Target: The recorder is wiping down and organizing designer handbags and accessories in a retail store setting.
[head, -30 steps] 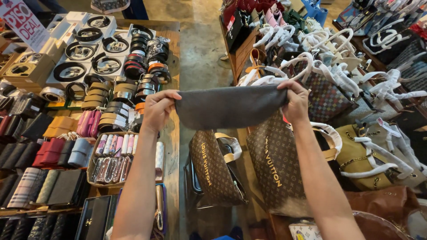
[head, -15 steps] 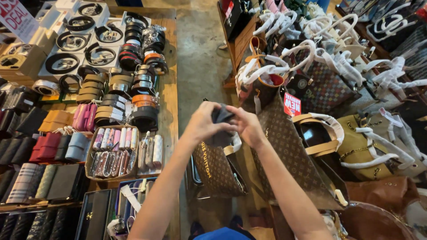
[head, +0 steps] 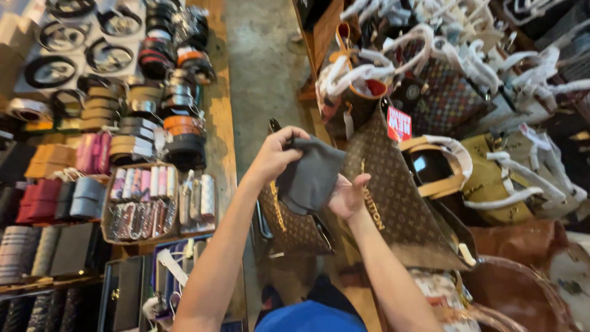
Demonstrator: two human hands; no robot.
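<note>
While pinching grey cloth | left hand closed | right hand cupping beneath

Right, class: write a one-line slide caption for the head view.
Two hands, left hand and right hand, hold a folded grey cloth above brown patterned handbags at a market stall.

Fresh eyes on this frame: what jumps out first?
At centre, the left hand and right hand hold a folded dark grey cloth over a brown patterned handbag. Left of them, a wooden table carries rolled belts and wallets; upper right is a crowd of white-wrapped bag handles.
</note>
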